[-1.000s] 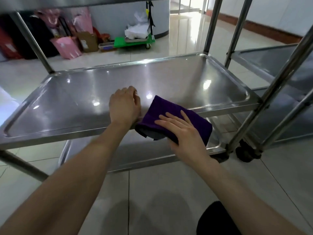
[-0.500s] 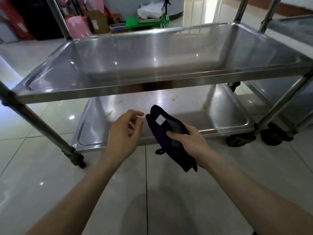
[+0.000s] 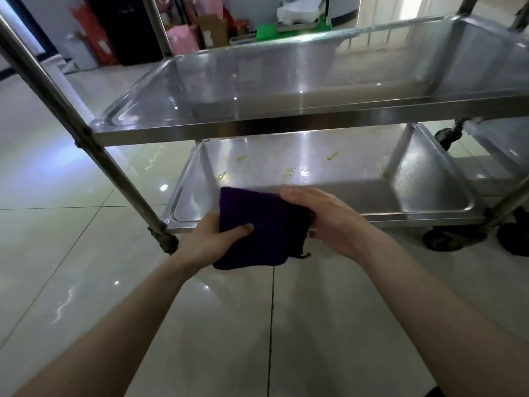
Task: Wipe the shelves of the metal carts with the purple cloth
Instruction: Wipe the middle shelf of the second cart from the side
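The purple cloth [image 3: 257,227] is folded flat and held in the air in front of the metal cart, between both hands. My left hand [image 3: 217,239] grips its left edge with the thumb on top. My right hand [image 3: 323,219] holds its right edge, fingers lying over the top. Behind the cloth lies the cart's bottom shelf [image 3: 357,181], a steel tray with a few yellowish smears on it. Above it the middle shelf [image 3: 286,81] looks shiny and bare.
A slanted steel post [image 3: 86,133] of the cart stands at the left, its foot near my left hand. Castor wheels [image 3: 446,239] sit at the right, beside a second cart [image 3: 503,144]. Bags, boxes and a green trolley [image 3: 286,30] stand at the back. The floor is glossy tile.
The cloth left the middle shelf and came down to the bottom shelf's front. My left hand has taken hold of it, and it is now spread flat between both hands.
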Demonstrator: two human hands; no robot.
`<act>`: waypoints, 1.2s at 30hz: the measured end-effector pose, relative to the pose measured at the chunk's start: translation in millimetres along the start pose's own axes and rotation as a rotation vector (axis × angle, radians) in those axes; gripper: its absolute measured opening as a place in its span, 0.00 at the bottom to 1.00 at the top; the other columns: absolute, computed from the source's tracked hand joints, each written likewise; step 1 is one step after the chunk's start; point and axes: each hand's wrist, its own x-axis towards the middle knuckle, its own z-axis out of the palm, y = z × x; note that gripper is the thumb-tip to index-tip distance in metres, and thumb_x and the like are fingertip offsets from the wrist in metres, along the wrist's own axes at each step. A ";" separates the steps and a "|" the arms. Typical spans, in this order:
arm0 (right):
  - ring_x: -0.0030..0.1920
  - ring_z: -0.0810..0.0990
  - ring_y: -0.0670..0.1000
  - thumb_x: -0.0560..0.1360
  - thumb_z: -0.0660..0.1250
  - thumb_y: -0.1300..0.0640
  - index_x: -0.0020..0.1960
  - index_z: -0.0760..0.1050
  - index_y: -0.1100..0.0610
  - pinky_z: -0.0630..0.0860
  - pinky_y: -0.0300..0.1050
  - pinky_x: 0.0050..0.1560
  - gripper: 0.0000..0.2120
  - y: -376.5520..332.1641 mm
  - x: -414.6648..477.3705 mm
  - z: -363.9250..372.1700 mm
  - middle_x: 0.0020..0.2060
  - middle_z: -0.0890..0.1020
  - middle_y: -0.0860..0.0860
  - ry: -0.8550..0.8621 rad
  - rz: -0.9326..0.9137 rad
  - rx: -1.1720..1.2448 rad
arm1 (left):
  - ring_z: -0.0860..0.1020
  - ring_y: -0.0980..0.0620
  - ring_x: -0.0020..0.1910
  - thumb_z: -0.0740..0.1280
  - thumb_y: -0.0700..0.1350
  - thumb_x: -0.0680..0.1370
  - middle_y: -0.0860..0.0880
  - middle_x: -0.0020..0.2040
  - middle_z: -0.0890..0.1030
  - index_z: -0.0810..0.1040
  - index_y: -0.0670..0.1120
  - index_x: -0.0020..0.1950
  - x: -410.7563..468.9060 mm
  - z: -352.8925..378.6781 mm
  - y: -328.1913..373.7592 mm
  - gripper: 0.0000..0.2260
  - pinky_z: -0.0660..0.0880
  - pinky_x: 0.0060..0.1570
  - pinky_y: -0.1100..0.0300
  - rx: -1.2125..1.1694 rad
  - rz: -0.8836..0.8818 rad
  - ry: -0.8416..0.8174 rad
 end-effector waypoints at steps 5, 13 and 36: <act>0.48 0.90 0.50 0.73 0.80 0.35 0.54 0.87 0.45 0.84 0.44 0.44 0.17 7.1 -5.8 -10.2 0.49 0.89 0.47 -0.040 -0.009 -0.236 | 0.87 0.53 0.59 0.74 0.55 0.82 0.54 0.61 0.87 0.79 0.57 0.71 4.9 8.0 8.9 0.17 0.85 0.58 0.53 0.093 0.040 -0.265; 0.51 0.80 0.41 0.85 0.67 0.44 0.54 0.77 0.41 0.75 0.39 0.45 0.02 19.4 0.2 -16.5 0.51 0.82 0.40 0.159 -0.243 -0.558 | 0.85 0.52 0.62 0.80 0.40 0.75 0.53 0.60 0.88 0.86 0.53 0.66 22.0 21.2 -27.4 0.20 0.78 0.71 0.46 0.286 -0.196 -0.357; 0.35 0.87 0.60 0.82 0.64 0.65 0.52 0.76 0.63 0.86 0.52 0.32 0.03 46.7 36.9 -19.8 0.43 0.83 0.58 0.319 0.353 -0.353 | 0.83 0.48 0.47 0.64 0.33 0.82 0.47 0.52 0.85 0.86 0.51 0.48 84.4 19.9 -36.1 0.16 0.82 0.39 0.56 0.115 -0.200 -0.041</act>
